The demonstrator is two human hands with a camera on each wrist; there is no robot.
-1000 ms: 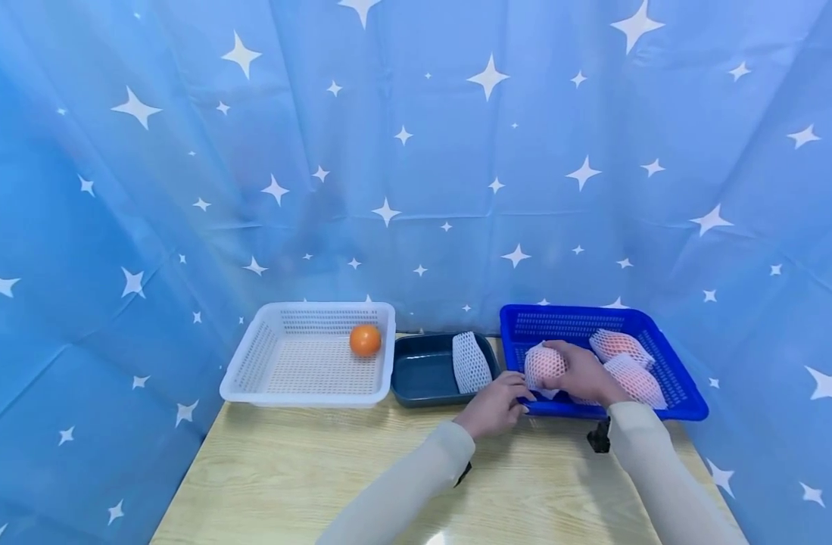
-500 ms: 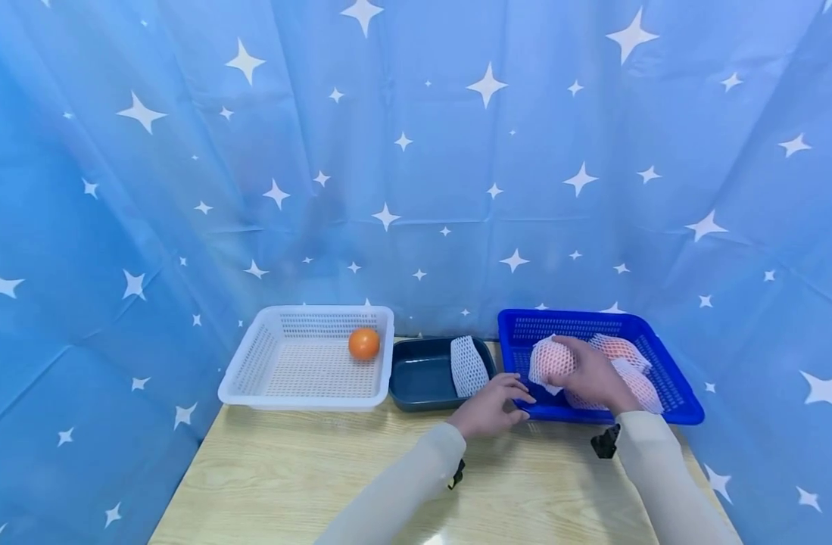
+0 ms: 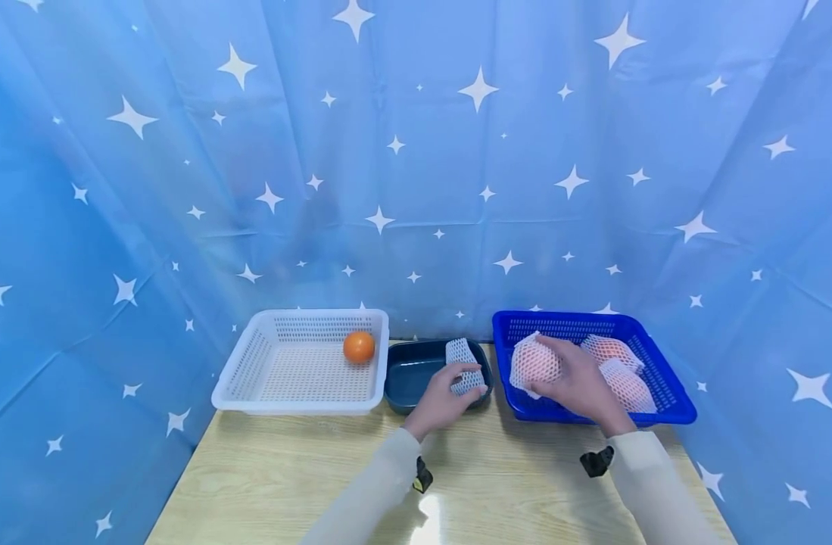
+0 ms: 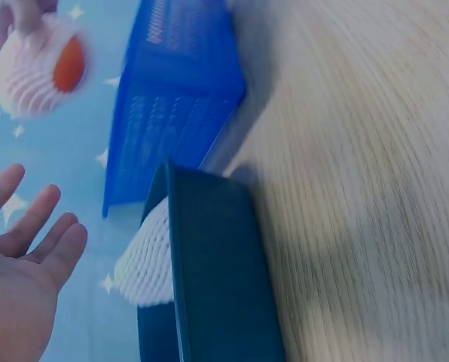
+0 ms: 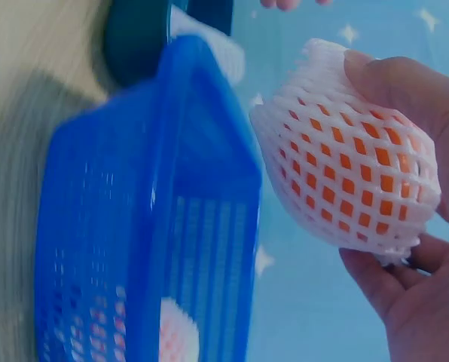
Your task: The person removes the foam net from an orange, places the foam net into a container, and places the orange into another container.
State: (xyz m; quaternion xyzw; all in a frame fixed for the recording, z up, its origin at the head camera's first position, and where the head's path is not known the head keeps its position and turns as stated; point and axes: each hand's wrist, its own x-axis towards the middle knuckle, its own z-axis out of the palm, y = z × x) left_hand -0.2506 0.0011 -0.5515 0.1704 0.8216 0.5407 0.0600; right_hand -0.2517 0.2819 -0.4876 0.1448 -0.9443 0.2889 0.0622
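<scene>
My right hand [image 3: 582,382] grips an orange in a white foam net [image 5: 345,162] between thumb and fingers, over the left part of the blue basket [image 3: 684,412]. In the left wrist view, bare orange peel shows through an opening in that net. My left hand [image 3: 443,401], fingers spread and holding nothing, is over the front right of the dark teal dish [image 3: 410,378]. A loose white foam net [image 3: 460,353] lies in this dish, partly hidden by the left fingers. More net-wrapped fruits [image 3: 627,384] lie in the right half of the blue basket.
At the left stands a white basket [image 3: 235,405] with one bare orange [image 3: 359,347] at its right side. The dish sits between both baskets on a wooden table [image 3: 279,477]. A blue star-patterned curtain [image 3: 416,174] hangs behind and at the sides.
My left hand has moved left, from the blue basket's front left edge to over the dish. The right hand still grips the wrapped orange, now higher and tilted. The head view has shifted slightly.
</scene>
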